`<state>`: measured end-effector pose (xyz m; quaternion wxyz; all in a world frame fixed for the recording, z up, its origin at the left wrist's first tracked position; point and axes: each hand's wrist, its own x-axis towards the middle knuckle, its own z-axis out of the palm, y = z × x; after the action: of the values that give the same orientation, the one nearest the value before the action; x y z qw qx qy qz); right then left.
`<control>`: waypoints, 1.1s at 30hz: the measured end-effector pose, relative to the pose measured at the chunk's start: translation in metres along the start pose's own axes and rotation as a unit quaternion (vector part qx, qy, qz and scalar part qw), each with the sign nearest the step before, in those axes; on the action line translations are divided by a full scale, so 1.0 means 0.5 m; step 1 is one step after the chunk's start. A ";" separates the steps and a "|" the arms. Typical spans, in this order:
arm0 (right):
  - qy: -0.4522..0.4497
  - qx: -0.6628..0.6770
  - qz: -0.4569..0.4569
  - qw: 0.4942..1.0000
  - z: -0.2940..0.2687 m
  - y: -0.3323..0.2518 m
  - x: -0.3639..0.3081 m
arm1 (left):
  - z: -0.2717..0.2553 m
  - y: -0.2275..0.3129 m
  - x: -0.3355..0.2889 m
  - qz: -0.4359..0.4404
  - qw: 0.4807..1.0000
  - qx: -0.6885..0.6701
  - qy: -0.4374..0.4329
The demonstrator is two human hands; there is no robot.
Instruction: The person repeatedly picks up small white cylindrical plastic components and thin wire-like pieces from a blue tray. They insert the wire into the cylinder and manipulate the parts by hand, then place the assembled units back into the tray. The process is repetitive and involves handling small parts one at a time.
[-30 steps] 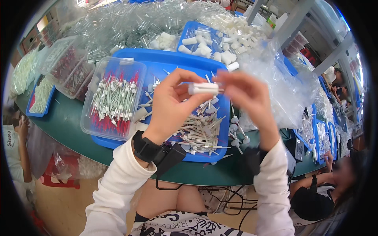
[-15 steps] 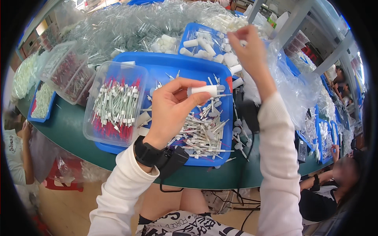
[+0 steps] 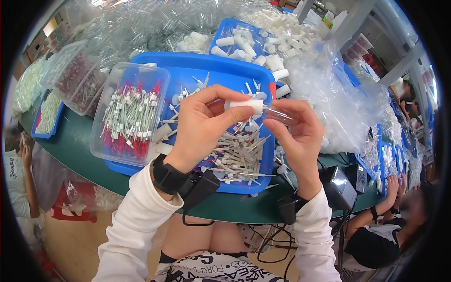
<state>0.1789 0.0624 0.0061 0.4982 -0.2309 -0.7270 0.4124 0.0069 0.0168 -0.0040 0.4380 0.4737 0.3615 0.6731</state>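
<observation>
My left hand pinches a short white cylinder between thumb and fingers, lying sideways above the blue tray. At its right end, my right hand holds a small clear plastic tube between thumb and fingers. The tube is close to the cylinder; whether they touch, I cannot tell. A red piece sticks up just above the right fingertips; whether it belongs to the tube is unclear. Below both hands, the tray carries a pile of thin white sticks, some with grey round discs.
Left of the hands, a clear plastic box of red-and-white sticks overlaps the tray. Behind stand a smaller blue tray with white cylinders and a heap of clear tubes. A clear bag lies right. Co-workers sit at both sides.
My right hand has come down from the far heap of white parts to the cylinder's right end, with a clear tube in it. My left hand keeps hold of the cylinder.
</observation>
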 end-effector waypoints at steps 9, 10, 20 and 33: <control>0.015 -0.027 0.000 1.000 -0.003 0.006 -0.008 | 0.011 -0.007 -0.005 0.017 1.000 0.016 0.004; 0.024 -0.008 0.000 1.000 -0.001 0.009 -0.008 | 0.012 -0.005 -0.005 0.005 1.000 0.011 -0.006; -0.046 -0.114 -0.058 0.991 -0.008 0.030 -0.019 | 0.004 0.005 -0.002 -0.109 0.991 -0.001 -0.074; -0.018 0.021 -0.008 1.000 -0.004 0.018 -0.024 | 0.005 -0.007 -0.012 0.058 0.992 0.092 -0.062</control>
<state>0.1848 0.0589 -0.0073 0.4927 -0.2076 -0.7289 0.4276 0.0113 0.0129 -0.0085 0.3746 0.5727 0.3658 0.6308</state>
